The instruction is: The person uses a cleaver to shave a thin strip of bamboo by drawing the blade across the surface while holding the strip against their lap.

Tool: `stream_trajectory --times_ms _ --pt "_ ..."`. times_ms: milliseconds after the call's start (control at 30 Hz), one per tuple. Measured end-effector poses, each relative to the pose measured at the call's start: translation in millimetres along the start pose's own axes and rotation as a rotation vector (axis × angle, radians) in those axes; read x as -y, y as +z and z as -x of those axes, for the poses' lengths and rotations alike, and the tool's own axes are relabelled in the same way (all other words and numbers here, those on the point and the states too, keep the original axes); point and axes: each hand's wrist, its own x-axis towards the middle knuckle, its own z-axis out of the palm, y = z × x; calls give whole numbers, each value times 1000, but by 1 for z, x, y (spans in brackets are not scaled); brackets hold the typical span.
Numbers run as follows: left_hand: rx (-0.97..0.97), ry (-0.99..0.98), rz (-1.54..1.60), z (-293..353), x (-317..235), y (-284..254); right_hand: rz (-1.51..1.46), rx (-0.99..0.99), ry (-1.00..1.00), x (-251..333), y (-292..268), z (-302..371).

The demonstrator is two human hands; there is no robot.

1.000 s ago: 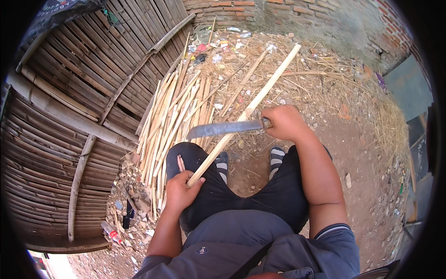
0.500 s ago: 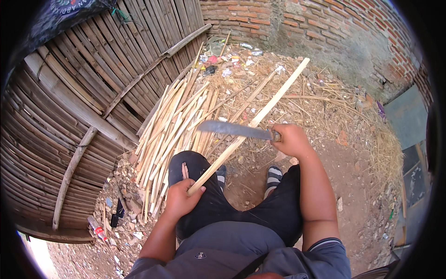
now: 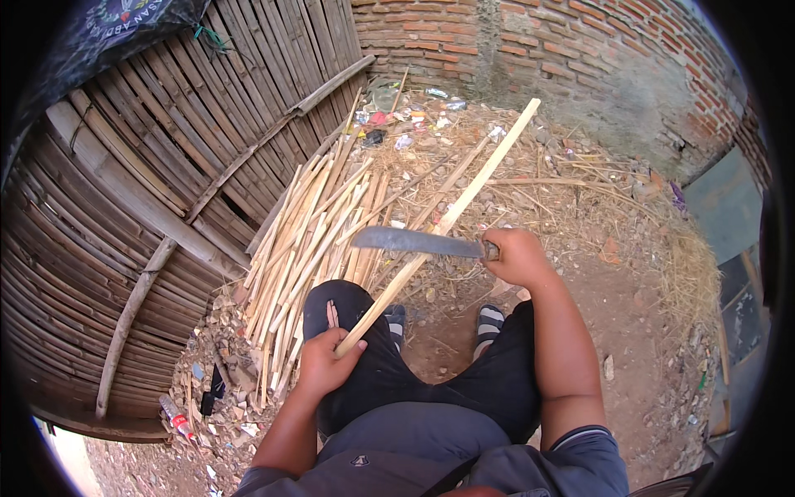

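Note:
My left hand (image 3: 327,362) is closed round the near end of a long pale bamboo strip (image 3: 474,184), beside my left knee. The strip slants up and away to the right, its far end above the littered ground. In my right hand (image 3: 518,257) is the handle of a machete (image 3: 418,242). Its broad grey blade points left and lies across the strip at about mid-length. Whether the edge bites into the strip, I cannot tell.
Many cut bamboo strips (image 3: 310,240) lie piled left of my knees, next to a bamboo slat wall (image 3: 124,224). A brick wall (image 3: 563,58) stands at the back. Straw and litter cover the ground beyond. A plastic bottle (image 3: 176,417) lies at the lower left.
The machete blade, blurred before, is now sharper and slightly lower in the picture. The strip's far end has shifted a little left. Both hands keep their holds.

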Motion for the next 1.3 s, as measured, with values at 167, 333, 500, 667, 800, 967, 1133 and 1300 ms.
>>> stream_trajectory --times_ms 167,333,500,667,800,967,1133,1300 --pt "-14 -47 20 0 -2 1 -46 -40 253 -11 -8 -3" --pt "3 -19 10 -1 -3 0 47 45 -35 1 2 5" --pt "-5 10 -8 0 -2 -1 11 3 -16 -6 5 2" --pt "-15 -48 9 0 -5 0 -100 -105 273 -22 -7 -4" --pt "-3 -31 3 -1 -5 0 -96 -14 162 -20 -1 2" --pt "1 -2 -7 -1 -5 -1 10 90 -93 3 5 4" --pt "2 -34 14 -1 -3 0 -76 -13 -5 -6 3 0" --pt "-11 -53 3 0 -6 1 -76 -10 193 -14 -5 1"
